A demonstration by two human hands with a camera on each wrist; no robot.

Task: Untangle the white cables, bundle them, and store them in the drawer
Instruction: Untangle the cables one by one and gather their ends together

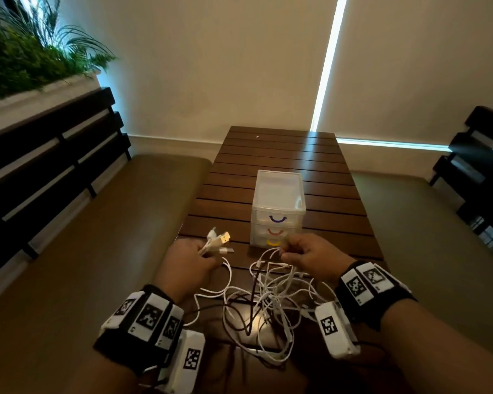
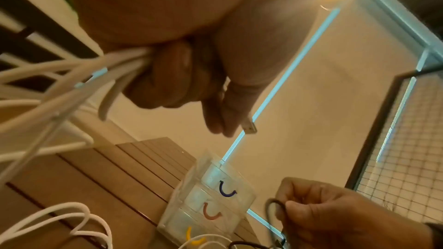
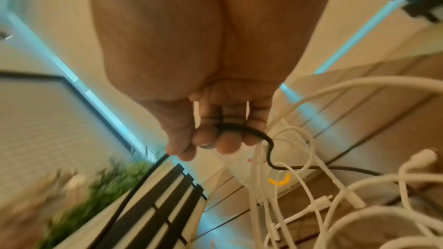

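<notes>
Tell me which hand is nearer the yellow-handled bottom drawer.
Right. The right hand pinches a black cable just in front of the yellow-handled drawer, nearly touching it. The left hand, gripping white cable ends, is farther off to the left.

White cables point(image 1: 271, 305), one black cable point(image 3: 268, 155), brown slatted table point(image 1: 282, 155), clear drawer unit point(image 1: 278, 200) with blue, red, yellow handles.

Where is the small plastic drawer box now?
In the head view the drawer box stands mid-table, just beyond the right hand and the cables.
</notes>
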